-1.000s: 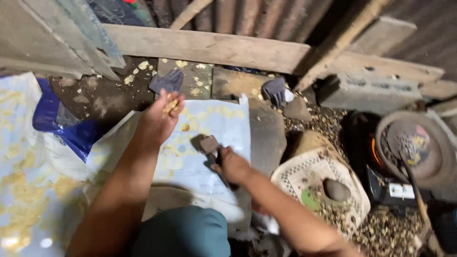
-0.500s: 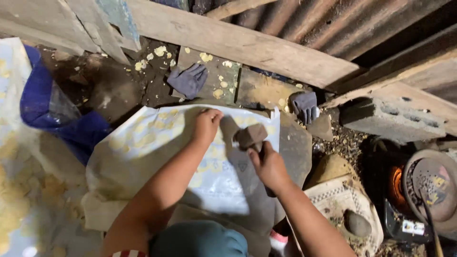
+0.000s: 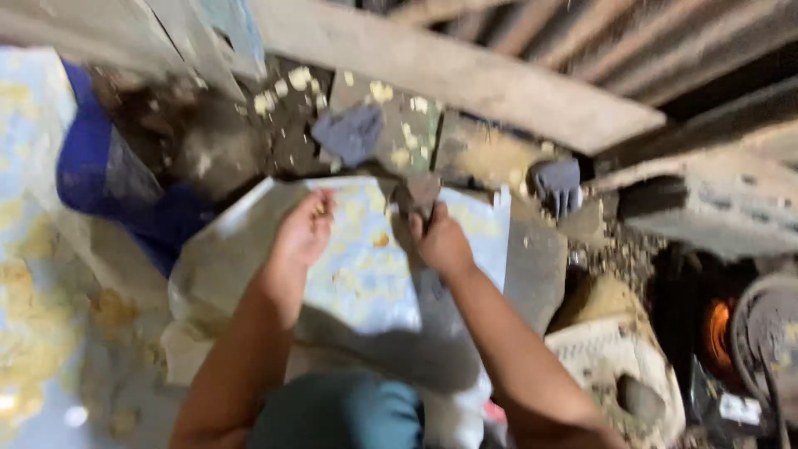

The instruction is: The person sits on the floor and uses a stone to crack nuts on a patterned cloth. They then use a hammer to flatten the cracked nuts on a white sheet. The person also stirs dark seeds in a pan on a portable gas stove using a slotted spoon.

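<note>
My right hand (image 3: 440,241) grips a small hammer (image 3: 418,193) by its handle, the dark metal head up near the far edge of a pale printed sheet (image 3: 366,274). My left hand (image 3: 306,226) rests on the same sheet just left of the hammer, fingers curled around small yellowish bits. Yellow crumbs lie scattered over the sheet between the two hands. The picture is blurred by motion.
A dark grey glove (image 3: 349,133) lies beyond the sheet, another (image 3: 559,185) to the right. A wooden plank (image 3: 465,75) crosses the top. Blue plastic (image 3: 91,183) bunches at the left. A pale perforated basket (image 3: 615,374) holding a stone sits lower right, beside a dark round machine (image 3: 765,341).
My right hand has raised the hammer toward the far edge of the sheet. The left hand stays close by on the sheet. The view has shifted down and right.
</note>
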